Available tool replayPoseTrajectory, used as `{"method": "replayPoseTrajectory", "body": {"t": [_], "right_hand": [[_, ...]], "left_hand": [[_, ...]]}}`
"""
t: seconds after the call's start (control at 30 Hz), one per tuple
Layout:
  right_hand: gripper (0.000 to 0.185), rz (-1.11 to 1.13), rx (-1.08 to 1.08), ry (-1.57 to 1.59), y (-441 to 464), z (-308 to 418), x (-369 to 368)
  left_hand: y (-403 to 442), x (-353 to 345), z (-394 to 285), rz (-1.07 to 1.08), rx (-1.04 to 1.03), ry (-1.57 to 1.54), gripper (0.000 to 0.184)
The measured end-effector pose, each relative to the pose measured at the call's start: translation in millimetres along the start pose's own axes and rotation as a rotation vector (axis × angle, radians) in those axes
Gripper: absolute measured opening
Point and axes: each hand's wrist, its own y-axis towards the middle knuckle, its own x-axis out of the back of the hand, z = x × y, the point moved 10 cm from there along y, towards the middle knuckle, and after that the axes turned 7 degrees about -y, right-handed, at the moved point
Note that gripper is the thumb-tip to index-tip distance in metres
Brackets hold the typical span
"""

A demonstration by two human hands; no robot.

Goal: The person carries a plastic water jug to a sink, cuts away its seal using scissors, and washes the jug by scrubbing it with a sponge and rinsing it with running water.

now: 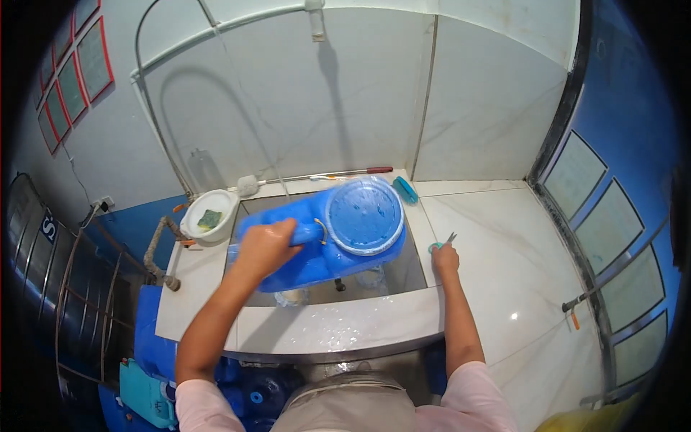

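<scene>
My left hand (268, 248) is closed round the handle of a large blue water jug (302, 271), which lies tilted over the sink (410, 270). The jug's round, wet blue lid (365, 216) faces up and has a pale rim. A small yellowish strip shows beside the handle. On the right, my right hand (446, 261) is closed on a small pair of scissors (451, 237) at the tiled counter (497, 245). Their teal handle is partly hidden by my fingers and the blades point away from me.
A white basin (210, 216) holding a green sponge (209, 219) stands left of the sink. Behind the sink lie a long-handled brush (248, 186) and a teal scrub brush (405, 191). Several blue containers (270, 392) stand below the counter. A pipe (155, 248) rises at left.
</scene>
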Motion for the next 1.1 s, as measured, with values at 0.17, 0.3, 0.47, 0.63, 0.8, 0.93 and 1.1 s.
{"method": "replayPoseTrajectory", "body": {"t": [0.17, 0.3, 0.47, 0.63, 0.8, 0.93, 1.1], "right_hand": [[0.029, 0.089, 0.059, -0.172, 6.3, -5.1, 6.4], [0.038, 0.133, -0.036, -0.193, 8.7, -28.2, 12.6], [0.027, 0.15, 0.02, -0.242, 17.6, -34.9, 11.5], [0.031, 0.329, 0.04, 0.517, 15.0, -8.8, 3.7], [0.034, 0.422, 0.353, 1.027, -47.9, 143.3, -0.6], [0.035, 0.412, 0.452, 0.845, -102.8, 210.7, -44.3], [0.035, 0.143, 0.505, 0.455, -119.2, 214.0, -26.9]], "left_hand": [[36.1, -164.6, -4.8, 0.125, -0.077, -0.056, 0.03], [35.4, -214.5, -38.7, 0.18, -0.152, -0.083, 0.029], [24.2, -208.6, -52.4, 0.29, -0.05, -0.192, 0.032], [-18.0, -135.9, -38.5, 0.091, -0.368, -0.318, 0.035], [-51.6, -180.1, 20.2, 0.278, -0.254, -0.113, 0.029], [-50.5, -188.7, 26.9, 0.19, 0.03, -0.136, 0.02], [-61.7, -202.5, 71.7, 0.192, 0.63, -0.192, 0.025]]}}
